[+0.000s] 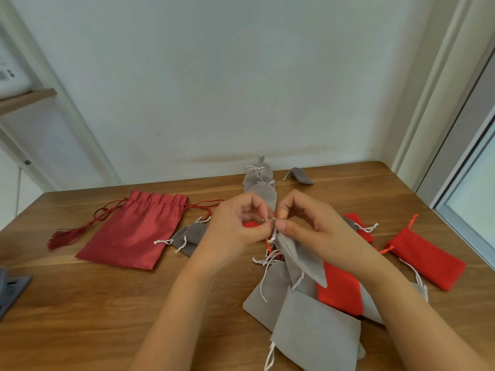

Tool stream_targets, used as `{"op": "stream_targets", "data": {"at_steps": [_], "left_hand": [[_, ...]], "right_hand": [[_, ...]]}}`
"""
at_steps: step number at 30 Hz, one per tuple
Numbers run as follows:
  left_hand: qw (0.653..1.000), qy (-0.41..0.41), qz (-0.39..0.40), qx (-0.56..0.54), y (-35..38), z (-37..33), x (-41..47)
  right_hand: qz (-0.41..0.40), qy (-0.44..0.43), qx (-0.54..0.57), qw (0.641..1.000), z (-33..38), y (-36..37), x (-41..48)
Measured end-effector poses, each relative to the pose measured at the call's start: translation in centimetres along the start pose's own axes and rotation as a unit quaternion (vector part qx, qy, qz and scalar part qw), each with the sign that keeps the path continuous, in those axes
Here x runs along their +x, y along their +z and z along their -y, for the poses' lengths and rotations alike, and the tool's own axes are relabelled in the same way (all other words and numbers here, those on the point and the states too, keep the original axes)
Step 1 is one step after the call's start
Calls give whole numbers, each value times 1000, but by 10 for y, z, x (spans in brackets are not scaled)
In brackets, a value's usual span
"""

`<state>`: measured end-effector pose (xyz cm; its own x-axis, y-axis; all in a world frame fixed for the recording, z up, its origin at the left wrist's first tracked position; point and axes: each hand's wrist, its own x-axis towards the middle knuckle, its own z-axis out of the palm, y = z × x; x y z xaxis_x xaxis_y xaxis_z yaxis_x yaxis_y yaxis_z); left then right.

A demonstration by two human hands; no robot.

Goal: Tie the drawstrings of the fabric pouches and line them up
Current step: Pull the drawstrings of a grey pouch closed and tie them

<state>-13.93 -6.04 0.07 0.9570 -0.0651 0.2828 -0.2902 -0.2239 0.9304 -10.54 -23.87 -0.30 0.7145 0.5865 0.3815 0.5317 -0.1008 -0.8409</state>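
Observation:
My left hand (pixel 235 223) and my right hand (pixel 308 218) meet above the table's middle, both pinching the white drawstring (pixel 269 220) of a small grey pouch (pixel 302 257) that hangs from them. Under it lies a heap of grey pouches (pixel 316 333) and red pouches (pixel 338 290) with loose strings. A row of grey pouches with tied bows (pixel 258 180) runs toward the wall behind my hands.
A large dark-red satin pouch (pixel 134 234) with a tasselled cord lies at the left, a grey pouch (pixel 187 236) beside it. A red pouch (pixel 426 261) sits at the right, another grey one (pixel 301 175) near the wall. A dark object (pixel 10 290) is at the left edge.

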Motion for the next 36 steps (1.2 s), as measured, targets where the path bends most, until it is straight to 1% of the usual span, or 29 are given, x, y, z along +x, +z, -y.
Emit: {"op": "stream_targets", "data": {"at_steps": [3,6,10,13,15,19,28,30,33,36], "left_hand": [[997,4,-12,78,2,2,-1],[986,21,-14,166,4,2,-3],[962,92,1,256,5,6,-1],[944,130,16,304,5,11,1],[940,140,12,311,4,13,2],[942,133,16,309,-1,12,2],[937,125,20,327,3,11,2],[936,111,23,332,3,10,2],[938,87,36,334,5,6,-1],[942,98,29,320,6,4,-2]], "right_hand": [[0,17,5,1000,-3,2,1],[-9,39,-21,999,-8,1,2],[-12,63,-38,997,-11,2,2],[-18,69,-53,996,-12,4,3],[-36,68,-53,996,-11,6,4],[-61,76,-18,995,-8,8,4],[-49,78,-42,995,-12,7,5],[-50,78,-41,995,-13,7,5],[-51,76,-24,995,-13,5,4],[-51,83,23,995,-12,1,5]]}}
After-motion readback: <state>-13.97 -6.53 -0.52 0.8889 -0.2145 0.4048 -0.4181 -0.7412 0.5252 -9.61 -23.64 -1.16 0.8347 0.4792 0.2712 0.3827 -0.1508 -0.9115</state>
